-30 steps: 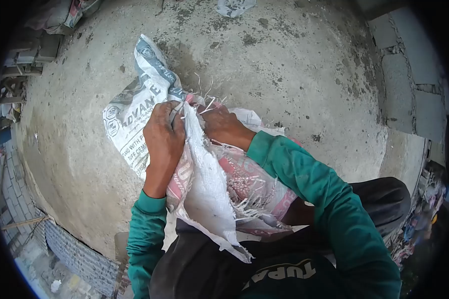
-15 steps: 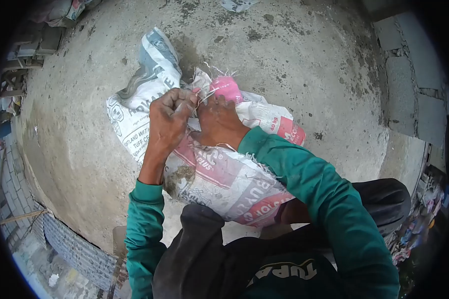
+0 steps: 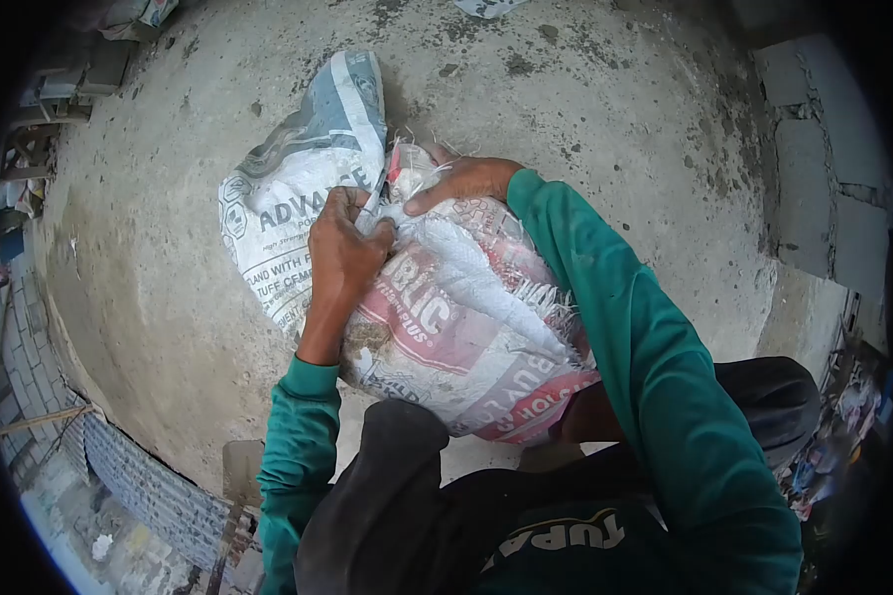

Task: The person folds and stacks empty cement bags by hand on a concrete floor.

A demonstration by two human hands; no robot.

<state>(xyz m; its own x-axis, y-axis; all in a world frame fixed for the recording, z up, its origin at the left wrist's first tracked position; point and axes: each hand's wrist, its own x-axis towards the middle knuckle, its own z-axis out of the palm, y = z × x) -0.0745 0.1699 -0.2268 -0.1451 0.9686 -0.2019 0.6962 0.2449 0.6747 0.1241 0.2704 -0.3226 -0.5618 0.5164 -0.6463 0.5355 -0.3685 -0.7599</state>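
A red-and-white woven cement sack point(image 3: 437, 317) lies in front of my knees, bulging, with frayed threads along its open edge. My left hand point(image 3: 349, 238) is closed at the sack's gathered top, thumb and fingers pinching the white material. My right hand point(image 3: 471, 180) is wrapped around the bunched neck of the same sack, its thumb towards my left hand; some of its fingers are hidden behind the neck. Beyond my left hand, a grey-and-white cement sack point(image 3: 298, 183) marked "ADVANCE" lies flattened, partly under the red-and-white one.
Stained concrete floor point(image 3: 605, 129) surrounds the sacks. A concrete block wall point(image 3: 809, 188) stands at the right, with a heap of scraps point(image 3: 838, 426) below it. Corrugated sheet point(image 3: 154, 486) lies at the lower left, and stacked blocks point(image 3: 94, 74) stand at the upper left.
My right hand has lifted from lying flat on the sack and moved up and right around its neck. The sack's white edge is now folded over, and the pink piece is mostly hidden.
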